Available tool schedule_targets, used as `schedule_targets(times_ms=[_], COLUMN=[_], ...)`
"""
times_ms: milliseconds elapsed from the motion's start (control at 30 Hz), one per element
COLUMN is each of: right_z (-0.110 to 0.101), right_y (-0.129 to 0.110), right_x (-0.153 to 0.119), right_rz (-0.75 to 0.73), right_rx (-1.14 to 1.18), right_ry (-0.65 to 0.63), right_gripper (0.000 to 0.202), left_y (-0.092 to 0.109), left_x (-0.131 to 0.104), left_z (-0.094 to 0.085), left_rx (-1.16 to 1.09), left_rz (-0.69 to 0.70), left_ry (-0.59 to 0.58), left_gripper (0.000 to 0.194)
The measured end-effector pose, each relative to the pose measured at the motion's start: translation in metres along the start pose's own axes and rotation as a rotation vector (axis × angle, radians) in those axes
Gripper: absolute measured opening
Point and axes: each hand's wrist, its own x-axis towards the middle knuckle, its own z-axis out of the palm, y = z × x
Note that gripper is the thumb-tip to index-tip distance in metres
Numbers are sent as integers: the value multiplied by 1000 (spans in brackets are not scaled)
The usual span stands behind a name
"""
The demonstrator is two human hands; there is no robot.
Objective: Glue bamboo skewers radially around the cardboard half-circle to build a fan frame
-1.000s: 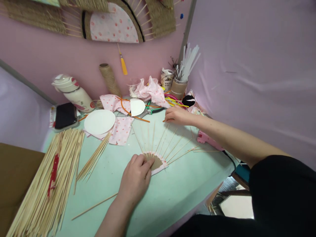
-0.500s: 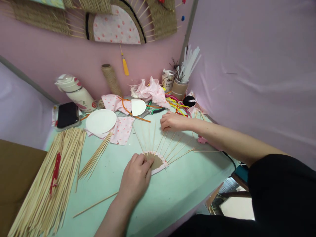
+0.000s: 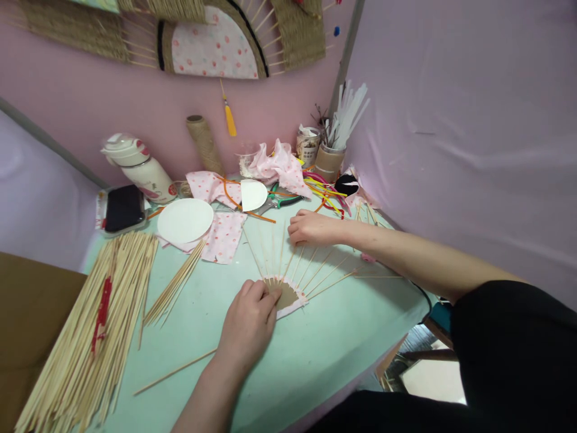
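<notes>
A small fan-shaped piece lies on the table: a brown cardboard half-disc (image 3: 287, 296) edged in pink dotted cloth, with several thin bamboo sticks (image 3: 318, 278) spreading out from its curved edge. My left hand (image 3: 250, 316) is closed at its left side, thumb pressed on the cardboard and holding it down. The fingers under that hand are hidden. Out at the far ends of the sticks, my right hand (image 3: 311, 228) is closed with its fingertips pinched at the end of one bamboo stick. Its fingers partly cover the stick's tip.
A large pile of bamboo sticks (image 3: 94, 325) lies at the left, beside a smaller bunch (image 3: 175, 282) and a loose stick (image 3: 175, 371). Behind are a white paper oval (image 3: 185, 220), dotted cloth (image 3: 225, 237), pliers (image 3: 288, 202), a bottle (image 3: 144, 171) and a twine roll (image 3: 205, 144).
My right hand has shifted slightly left and down toward the stick ends. My left hand has stayed in place on the cardboard half-disc.
</notes>
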Motion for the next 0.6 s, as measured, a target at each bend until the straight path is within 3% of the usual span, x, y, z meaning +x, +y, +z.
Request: schedule_targets(times_ms=[267,600], right_z=[-1,5], right_y=[-1,-4], right_x=[1,-2], right_rz=[-77,-109], right_rx=[-224,-286], right_ry=[-6,-59], right_gripper=[20,18], left_y=[-1,0], left_x=[-1,0], left_z=[0,0], left_rx=[-13,-19], left_rz=[-3,-5], left_ry=[-10,-5], left_gripper=[29,30])
